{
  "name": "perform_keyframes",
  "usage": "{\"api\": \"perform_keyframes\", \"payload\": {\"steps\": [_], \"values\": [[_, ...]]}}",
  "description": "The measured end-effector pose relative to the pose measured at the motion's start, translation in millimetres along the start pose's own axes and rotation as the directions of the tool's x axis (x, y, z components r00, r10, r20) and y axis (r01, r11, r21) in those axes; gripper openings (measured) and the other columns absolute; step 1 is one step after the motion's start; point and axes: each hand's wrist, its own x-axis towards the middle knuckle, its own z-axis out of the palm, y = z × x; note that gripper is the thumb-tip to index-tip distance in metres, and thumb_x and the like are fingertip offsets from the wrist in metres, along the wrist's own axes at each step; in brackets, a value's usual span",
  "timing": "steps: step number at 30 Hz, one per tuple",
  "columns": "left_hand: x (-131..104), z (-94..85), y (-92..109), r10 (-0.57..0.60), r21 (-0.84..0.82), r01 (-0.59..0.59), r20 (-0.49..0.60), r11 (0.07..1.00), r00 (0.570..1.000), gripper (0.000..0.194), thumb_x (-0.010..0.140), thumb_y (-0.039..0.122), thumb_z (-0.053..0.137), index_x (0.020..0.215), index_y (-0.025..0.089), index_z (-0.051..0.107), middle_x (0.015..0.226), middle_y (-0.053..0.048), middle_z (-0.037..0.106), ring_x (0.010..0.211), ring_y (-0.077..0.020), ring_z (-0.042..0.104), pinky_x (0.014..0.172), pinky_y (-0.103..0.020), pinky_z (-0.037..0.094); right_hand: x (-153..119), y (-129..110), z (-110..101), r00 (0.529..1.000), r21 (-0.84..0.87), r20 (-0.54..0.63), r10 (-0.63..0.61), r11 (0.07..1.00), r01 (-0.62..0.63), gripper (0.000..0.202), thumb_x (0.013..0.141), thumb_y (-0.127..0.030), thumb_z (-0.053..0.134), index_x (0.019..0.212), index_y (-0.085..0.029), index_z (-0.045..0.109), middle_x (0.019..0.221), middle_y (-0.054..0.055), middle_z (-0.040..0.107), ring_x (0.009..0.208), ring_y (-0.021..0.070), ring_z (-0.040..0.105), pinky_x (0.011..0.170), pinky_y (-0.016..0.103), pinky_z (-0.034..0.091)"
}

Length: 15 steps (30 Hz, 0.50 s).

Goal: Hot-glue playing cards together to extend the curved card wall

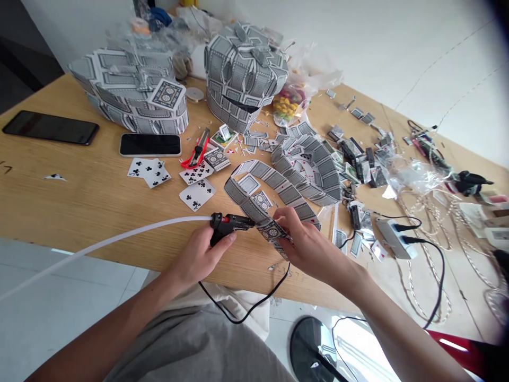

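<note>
The glue gun (221, 225) is black, its stick (119, 236) white, the card ring (251, 207) patterned grey-and-white.

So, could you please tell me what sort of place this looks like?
Probably a craft workspace: there is a glue gun in the left hand, a red cutter on the table, and card models behind.

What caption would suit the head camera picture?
The left hand holds a glue gun at a curved card band gripped by the right hand.
</note>
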Motion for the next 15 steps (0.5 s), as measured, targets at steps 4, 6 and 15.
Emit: {"api": "perform_keyframes", "payload": {"steps": [4, 6, 15], "values": [[0.7, -0.2, 3.9, 0.017, -0.022, -0.017, 0.005, 1.000, 1.000, 0.047, 0.100, 0.061, 0.059, 0.084, 0.018, 0.069, 0.070, -0.002, 0.065, 0.070, -0.0203, 0.060, 0.064, -0.029, 0.040, -2.2, 2.3, 1.6, 1.000, 0.005, -0.018, -0.013, 1.000, 0.013, 0.036, 0.094, -0.010, 0.044, 0.127, -0.023, 0.038, 0.097, 0.010, 0.075, 0.087, 0.0306, 0.073, 0.073, 0.037, 0.047], [1.1, -0.7, 6.0, 0.015, -0.016, -0.015, 0.012, 1.000, 1.000, 0.047, 0.101, 0.061, 0.058, 0.084, 0.019, 0.067, 0.070, -0.002, 0.064, 0.070, -0.0198, 0.059, 0.064, -0.029, 0.039, -2.4, 2.7, 2.1, 1.000, 0.006, -0.015, -0.014, 1.000, 0.014, 0.036, 0.094, -0.010, 0.044, 0.127, -0.023, 0.037, 0.098, 0.010, 0.076, 0.088, 0.0309, 0.073, 0.074, 0.037, 0.047], [0.2, -1.2, 6.1, 0.013, 0.030, -0.014, 0.031, 0.999, 0.999, 0.048, 0.102, 0.063, 0.053, 0.084, 0.019, 0.063, 0.067, 0.001, 0.057, 0.067, -0.0183, 0.053, 0.065, -0.031, 0.036, -2.3, 2.0, 2.7, 1.000, 0.011, 0.003, -0.013, 1.000, 0.013, 0.035, 0.095, -0.011, 0.043, 0.128, -0.024, 0.037, 0.099, 0.009, 0.076, 0.079, 0.0289, 0.072, 0.070, 0.036, 0.045]]}}
